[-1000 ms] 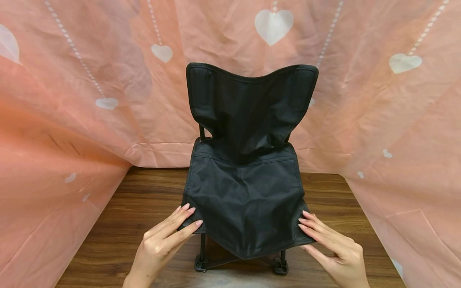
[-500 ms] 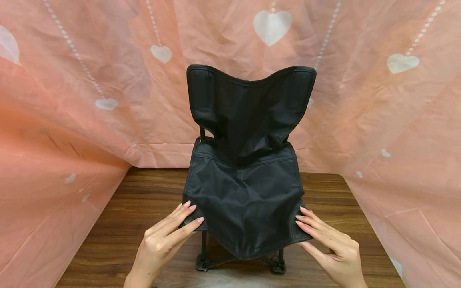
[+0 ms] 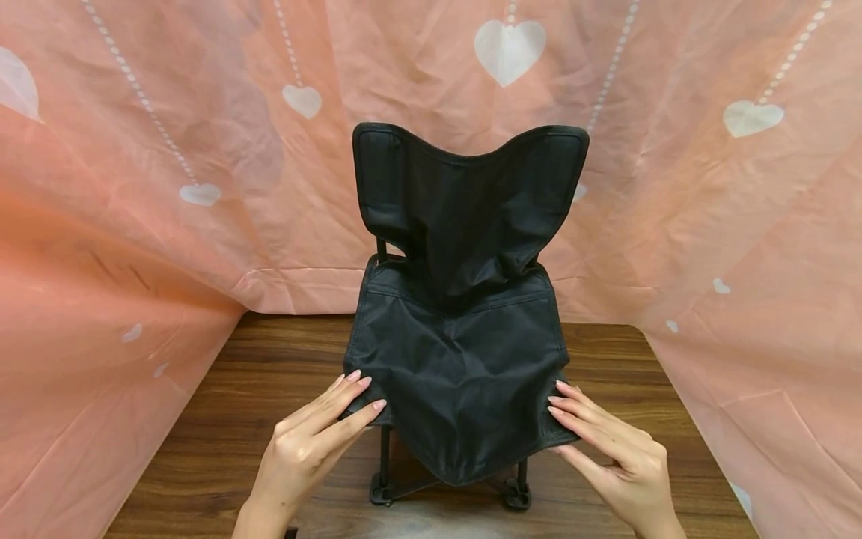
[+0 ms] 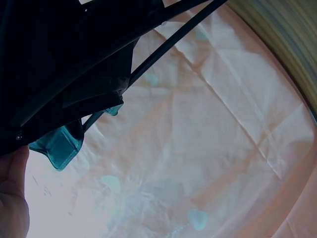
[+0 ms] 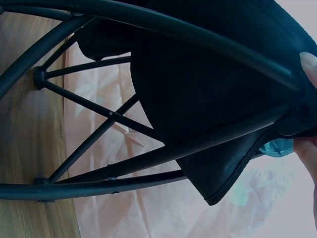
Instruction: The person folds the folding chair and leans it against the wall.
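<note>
A small black folding chair (image 3: 465,374) stands upright facing me in the head view, its fabric seat sagging to a point at the front middle. My left hand (image 3: 303,442) grips the seat's front left corner, fingers spread over the top. Opposite it, my right hand (image 3: 616,457) holds the front right corner, fingers above and thumb below. From beneath, the right wrist view shows crossed metal tubes (image 5: 111,114) under the seat cloth and my thumb by the corner joint. In the left wrist view, dark tubes (image 4: 173,42) run past the seat's underside.
The chair's feet (image 3: 517,494) stand on a wood-grain surface (image 3: 269,359). Pink cloth (image 3: 202,247) printed with white hearts hangs behind the chair and along both sides.
Both hands have moved slightly inward and up, bringing the seat's front corners closer together. The backrest and the front feet have also drawn a little narrower.
</note>
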Available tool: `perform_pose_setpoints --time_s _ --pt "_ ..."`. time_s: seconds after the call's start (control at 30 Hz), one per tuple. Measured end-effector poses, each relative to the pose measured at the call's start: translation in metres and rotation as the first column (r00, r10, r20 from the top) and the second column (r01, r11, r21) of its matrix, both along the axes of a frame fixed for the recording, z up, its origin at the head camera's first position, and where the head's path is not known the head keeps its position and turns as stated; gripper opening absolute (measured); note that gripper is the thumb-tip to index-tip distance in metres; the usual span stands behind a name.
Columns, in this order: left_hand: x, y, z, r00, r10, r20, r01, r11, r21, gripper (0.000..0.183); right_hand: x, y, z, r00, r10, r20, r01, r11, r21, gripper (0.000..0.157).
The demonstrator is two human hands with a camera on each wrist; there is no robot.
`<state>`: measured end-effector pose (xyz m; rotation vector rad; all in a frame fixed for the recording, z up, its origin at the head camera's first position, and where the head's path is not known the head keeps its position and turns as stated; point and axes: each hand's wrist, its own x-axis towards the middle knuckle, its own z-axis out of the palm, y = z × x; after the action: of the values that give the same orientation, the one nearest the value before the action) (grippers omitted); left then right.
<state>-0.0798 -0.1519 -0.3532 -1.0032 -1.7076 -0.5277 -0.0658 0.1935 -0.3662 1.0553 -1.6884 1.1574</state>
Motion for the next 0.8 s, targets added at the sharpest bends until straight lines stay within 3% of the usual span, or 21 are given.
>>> perform_pose_setpoints --time_s 0.8 --pt "-0.005 0.008 0.01 0.998 0.033 -0.045 -0.033 0.999 -0.01 0.021 -0.007 -0.015 0.014 0.997 0.044 -0.063 -0.046 0.998 -0.038 0.033"
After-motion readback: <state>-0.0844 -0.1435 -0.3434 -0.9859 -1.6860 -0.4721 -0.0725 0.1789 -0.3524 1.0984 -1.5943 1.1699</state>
